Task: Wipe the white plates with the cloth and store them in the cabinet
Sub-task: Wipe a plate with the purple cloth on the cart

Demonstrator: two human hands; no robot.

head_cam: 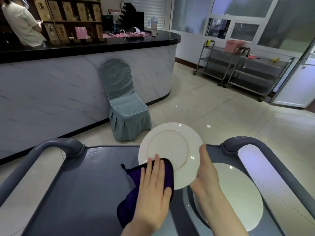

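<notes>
**A:** From the head camera, why is the plate (pixel 170 147) tilted above the cart (pixel 85 176)?

**B:** The right hand (pixel 206 172) clamps its rim, thumb on top, so it stays steady for wiping.

**A:** And the left hand (pixel 153 189)?

**B:** Fingers straight, together, pressing the cloth (pixel 127 210) flat on the near rim. A second plate (pixel 238 193) lies on the cart, probably waiting.
</notes>
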